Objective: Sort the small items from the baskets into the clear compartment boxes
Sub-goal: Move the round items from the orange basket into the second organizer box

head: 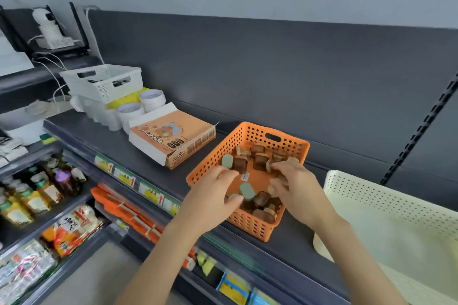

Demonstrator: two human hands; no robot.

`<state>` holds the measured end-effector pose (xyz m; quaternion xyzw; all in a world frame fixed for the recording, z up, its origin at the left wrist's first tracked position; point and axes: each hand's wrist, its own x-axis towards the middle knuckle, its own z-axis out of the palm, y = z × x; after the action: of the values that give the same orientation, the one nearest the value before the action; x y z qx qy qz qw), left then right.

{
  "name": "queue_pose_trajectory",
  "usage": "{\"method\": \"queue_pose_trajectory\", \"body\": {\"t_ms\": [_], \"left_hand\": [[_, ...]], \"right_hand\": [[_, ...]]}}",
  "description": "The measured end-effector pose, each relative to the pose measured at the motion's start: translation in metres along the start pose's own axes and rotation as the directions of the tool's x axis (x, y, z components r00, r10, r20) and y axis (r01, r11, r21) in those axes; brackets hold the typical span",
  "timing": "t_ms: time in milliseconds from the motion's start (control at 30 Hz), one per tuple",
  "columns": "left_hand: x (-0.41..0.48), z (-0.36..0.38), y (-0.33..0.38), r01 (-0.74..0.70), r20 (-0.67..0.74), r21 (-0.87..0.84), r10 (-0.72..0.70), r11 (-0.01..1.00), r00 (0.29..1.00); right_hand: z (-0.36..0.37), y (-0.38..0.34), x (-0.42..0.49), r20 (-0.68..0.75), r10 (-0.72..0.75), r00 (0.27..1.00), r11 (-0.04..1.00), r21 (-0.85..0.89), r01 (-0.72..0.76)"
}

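Note:
An orange perforated basket (213, 158) sits on the dark shelf and holds several small brown stamp-like items (260, 160) with tan or green caps. My left hand (210, 202) reaches over the basket's near left rim; its fingers curl around a green-capped item (226, 161), and another green-capped piece (247, 190) lies by its thumb. My right hand (297, 188) is inside the basket on the right, its fingertips pinching a tan-capped item (272, 164). No clear compartment box is in view.
An open orange-and-white cardboard display box (173, 141) lies left of the basket. Behind it stand a white basket (104, 82) and white tape rolls (151, 99). A cream perforated basket (386, 208) sits at the right. Lower shelves hold bottles and packets.

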<state>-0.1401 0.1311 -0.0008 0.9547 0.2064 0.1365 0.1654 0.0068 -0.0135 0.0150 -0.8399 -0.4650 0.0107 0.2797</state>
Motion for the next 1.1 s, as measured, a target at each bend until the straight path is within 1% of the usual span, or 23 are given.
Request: {"method": "queue_pose_trajectory", "body": {"t_ms": [167,300,400,533,767,933,1100], "left_hand": [[0.03,0.012,0.002,-0.04,0.124,-0.002,0.04,0.999,0.991],[0.047,0.02,-0.001,-0.068,0.23,-0.054,0.079,0.996,0.97],[0.06,0.023,0.001,-0.09,0.316,-0.061,0.105,0.994,0.943],[0.071,0.032,0.004,-0.104,0.431,-0.034,0.109,0.994,0.896],[0.088,0.037,0.007,-0.185,0.514,-0.041,0.18,0.982,0.839],[0.092,0.036,0.006,-0.248,0.576,-0.053,0.232,0.967,0.784],[0.1,0.036,0.001,-0.262,0.597,-0.105,0.272,0.959,0.755]], "right_hand": [[0.005,0.008,0.015,-0.034,0.026,0.999,1.0,-0.012,-0.026],[0.008,0.016,0.024,-0.029,0.042,0.999,0.999,0.01,-0.042],[0.009,0.024,0.028,-0.039,0.049,0.998,0.999,0.008,-0.049],[0.008,0.029,0.029,-0.096,0.049,0.994,0.999,0.022,-0.047],[0.003,0.031,0.032,-0.155,0.066,0.986,0.998,0.012,-0.065],[0.003,0.029,0.034,-0.168,0.11,0.98,0.994,-0.007,-0.113],[0.0,0.025,0.042,-0.207,0.148,0.967,0.988,-0.008,-0.153]]}}
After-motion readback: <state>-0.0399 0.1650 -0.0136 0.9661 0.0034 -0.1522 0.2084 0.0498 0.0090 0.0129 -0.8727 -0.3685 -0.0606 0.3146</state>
